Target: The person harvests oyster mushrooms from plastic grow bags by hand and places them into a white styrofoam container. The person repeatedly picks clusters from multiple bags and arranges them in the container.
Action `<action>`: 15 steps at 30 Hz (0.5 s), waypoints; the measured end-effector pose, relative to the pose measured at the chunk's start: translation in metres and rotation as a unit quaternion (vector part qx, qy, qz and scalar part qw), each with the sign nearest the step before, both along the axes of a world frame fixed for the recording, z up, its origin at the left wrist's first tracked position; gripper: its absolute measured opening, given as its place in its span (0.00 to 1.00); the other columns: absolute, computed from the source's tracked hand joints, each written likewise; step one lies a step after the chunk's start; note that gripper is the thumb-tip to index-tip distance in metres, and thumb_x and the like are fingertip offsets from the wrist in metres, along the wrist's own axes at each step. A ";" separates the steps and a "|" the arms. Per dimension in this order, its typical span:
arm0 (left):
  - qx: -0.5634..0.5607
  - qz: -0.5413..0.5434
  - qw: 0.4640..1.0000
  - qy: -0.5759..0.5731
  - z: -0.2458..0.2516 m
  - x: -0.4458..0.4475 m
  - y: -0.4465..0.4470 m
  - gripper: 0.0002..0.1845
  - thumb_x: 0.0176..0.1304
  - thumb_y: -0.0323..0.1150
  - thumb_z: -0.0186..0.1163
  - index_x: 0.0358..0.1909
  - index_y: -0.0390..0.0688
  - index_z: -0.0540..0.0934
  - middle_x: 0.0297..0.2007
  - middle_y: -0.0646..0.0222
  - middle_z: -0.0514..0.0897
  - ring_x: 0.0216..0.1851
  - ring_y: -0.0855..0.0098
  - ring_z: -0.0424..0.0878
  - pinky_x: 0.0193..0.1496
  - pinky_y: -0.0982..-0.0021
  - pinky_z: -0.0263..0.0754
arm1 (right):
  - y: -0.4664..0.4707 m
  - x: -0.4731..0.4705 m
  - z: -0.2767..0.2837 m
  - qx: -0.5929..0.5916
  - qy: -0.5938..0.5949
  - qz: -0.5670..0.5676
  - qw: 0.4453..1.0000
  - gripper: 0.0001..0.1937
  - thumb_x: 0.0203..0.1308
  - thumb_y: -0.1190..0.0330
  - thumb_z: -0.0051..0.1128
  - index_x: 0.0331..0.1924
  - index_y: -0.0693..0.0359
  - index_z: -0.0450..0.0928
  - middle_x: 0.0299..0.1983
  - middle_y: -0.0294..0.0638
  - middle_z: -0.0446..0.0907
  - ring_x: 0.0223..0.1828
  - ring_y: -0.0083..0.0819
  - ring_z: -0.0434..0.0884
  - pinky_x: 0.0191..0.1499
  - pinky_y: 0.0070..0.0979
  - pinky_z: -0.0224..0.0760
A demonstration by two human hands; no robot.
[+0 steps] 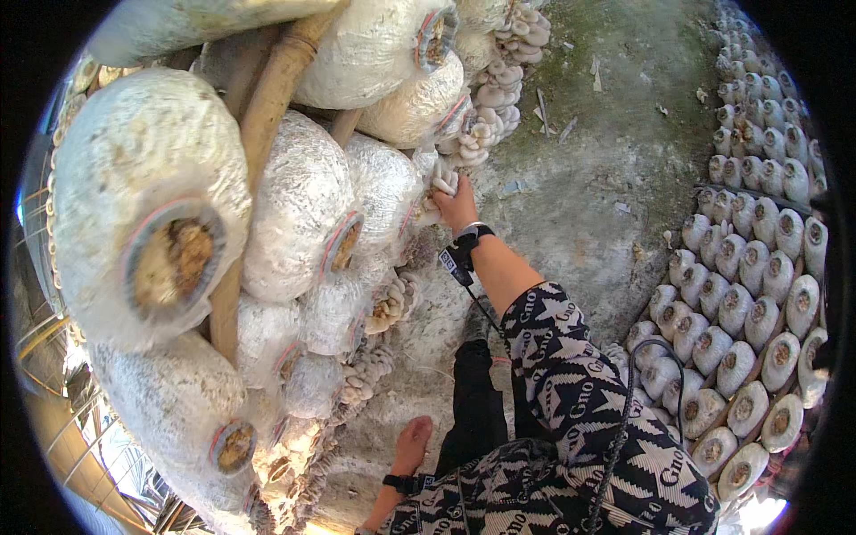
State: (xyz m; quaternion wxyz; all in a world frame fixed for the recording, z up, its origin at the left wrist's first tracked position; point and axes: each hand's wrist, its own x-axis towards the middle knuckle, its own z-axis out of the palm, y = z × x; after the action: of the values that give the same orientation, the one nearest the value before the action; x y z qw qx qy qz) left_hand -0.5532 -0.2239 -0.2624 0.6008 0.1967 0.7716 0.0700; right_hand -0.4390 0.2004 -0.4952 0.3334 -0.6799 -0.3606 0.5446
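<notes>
My right hand is stretched out to the wall of grow bags, its fingers closed around a small cluster of pale oyster mushrooms. That cluster is at the mouth of a plastic-wrapped grow bag. Just beyond it, larger oyster mushroom clumps stick out of neighbouring bags. My left hand hangs low beside my leg, apart from the bags; its fingers look curled, and I see no object in it. Nearer to it, another mushroom cluster grows from the lower bags.
A bamboo pole runs between the stacked bags on the left. Big bags with ringed mouths bulge close to me. Rows of grow bags line the right side. Scraps of litter lie on the concrete floor. A black cord hangs over my sleeve.
</notes>
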 end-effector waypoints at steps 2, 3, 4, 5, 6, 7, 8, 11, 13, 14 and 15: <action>0.023 0.001 1.000 -0.008 0.002 -0.003 0.009 0.18 0.68 0.42 0.58 0.52 0.42 0.79 0.45 0.66 0.84 0.44 0.69 0.81 0.49 0.69 0.74 | -0.015 0.015 0.029 0.014 0.134 -0.034 0.990 0.27 0.50 0.71 0.60 0.57 0.64 0.66 0.47 0.43 0.76 0.46 0.34 0.77 0.49 0.30 0.72; 0.047 -0.019 0.999 -0.002 0.007 -0.005 0.014 0.18 0.68 0.42 0.58 0.52 0.41 0.79 0.44 0.65 0.84 0.44 0.69 0.81 0.49 0.69 0.74 | -0.022 0.026 0.049 0.001 0.190 -0.054 0.980 0.28 0.50 0.71 0.60 0.58 0.64 0.66 0.47 0.43 0.76 0.47 0.34 0.77 0.50 0.31 0.72; 0.049 -0.032 0.998 -0.002 0.011 -0.008 0.022 0.18 0.68 0.43 0.58 0.52 0.41 0.79 0.44 0.65 0.84 0.44 0.68 0.81 0.49 0.68 0.74 | -0.031 0.039 0.072 -0.027 0.242 -0.076 0.967 0.29 0.51 0.71 0.60 0.60 0.63 0.65 0.49 0.43 0.75 0.49 0.33 0.76 0.51 0.31 0.72; 0.053 -0.048 0.997 -0.003 0.015 -0.010 0.033 0.18 0.68 0.43 0.58 0.52 0.41 0.79 0.44 0.64 0.84 0.44 0.68 0.81 0.49 0.68 0.74 | -0.038 0.058 0.099 -0.051 0.275 -0.040 0.959 0.30 0.54 0.72 0.60 0.62 0.62 0.63 0.51 0.43 0.75 0.52 0.32 0.76 0.52 0.32 0.72; 0.029 -0.061 0.998 -0.013 0.021 -0.012 0.045 0.22 0.71 0.47 0.53 0.57 0.41 0.77 0.52 0.62 0.81 0.54 0.65 0.78 0.57 0.65 0.71 | -0.047 0.078 0.128 -0.081 0.297 -0.033 0.951 0.31 0.55 0.71 0.61 0.64 0.61 0.61 0.52 0.44 0.75 0.53 0.33 0.76 0.52 0.33 0.73; 0.053 -0.093 0.994 -0.010 0.027 -0.014 0.059 0.21 0.71 0.46 0.54 0.56 0.41 0.77 0.51 0.63 0.81 0.53 0.66 0.78 0.56 0.65 0.71 | -0.059 0.097 0.160 -0.101 0.324 -0.025 0.940 0.32 0.57 0.71 0.61 0.65 0.61 0.59 0.53 0.44 0.74 0.54 0.34 0.77 0.53 0.34 0.73; 0.081 -0.120 0.989 -0.012 0.031 -0.013 0.075 0.20 0.71 0.44 0.54 0.56 0.41 0.77 0.50 0.64 0.82 0.52 0.68 0.78 0.56 0.66 0.71 | -0.069 0.117 0.192 -0.105 0.328 -0.009 0.939 0.33 0.57 0.70 0.62 0.66 0.60 0.58 0.54 0.44 0.74 0.54 0.35 0.76 0.53 0.35 0.73; 0.188 -0.125 0.971 -0.081 0.042 -0.005 0.134 0.15 0.69 0.37 0.57 0.51 0.39 0.78 0.44 0.67 0.83 0.47 0.74 0.78 0.52 0.70 0.72 | -0.109 0.176 0.293 -0.080 0.350 0.019 0.933 0.36 0.58 0.68 0.65 0.68 0.59 0.55 0.56 0.45 0.73 0.55 0.35 0.77 0.56 0.36 0.73; 0.272 -0.205 0.934 -0.108 0.054 0.006 0.177 0.14 0.69 0.35 0.56 0.52 0.40 0.78 0.44 0.71 0.82 0.47 0.77 0.77 0.51 0.72 0.72 | -0.137 0.212 0.361 -0.058 0.289 0.010 0.955 0.35 0.58 0.69 0.65 0.67 0.60 0.56 0.56 0.44 0.73 0.55 0.33 0.76 0.57 0.33 0.72; 0.292 -0.219 0.920 -0.145 0.062 0.016 0.198 0.14 0.69 0.35 0.56 0.52 0.39 0.78 0.44 0.71 0.82 0.47 0.76 0.77 0.52 0.73 0.71 | -0.155 0.230 0.395 -0.017 0.296 0.003 0.955 0.34 0.59 0.68 0.65 0.66 0.61 0.57 0.56 0.43 0.72 0.56 0.31 0.75 0.58 0.32 0.71; 0.290 -0.233 0.913 -0.171 0.072 0.029 0.216 0.14 0.69 0.34 0.56 0.51 0.39 0.78 0.43 0.71 0.81 0.46 0.76 0.77 0.52 0.73 0.71 | -0.174 0.244 0.427 0.016 0.295 -0.023 0.955 0.34 0.58 0.68 0.65 0.65 0.61 0.58 0.55 0.42 0.72 0.56 0.30 0.75 0.58 0.31 0.70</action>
State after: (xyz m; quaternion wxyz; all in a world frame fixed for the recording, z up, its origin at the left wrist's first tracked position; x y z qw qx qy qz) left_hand -0.5243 -0.0076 -0.1909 0.6394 0.5210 0.5356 0.1811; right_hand -0.1950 0.0268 -0.0678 0.4483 -0.4916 -0.2386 0.7074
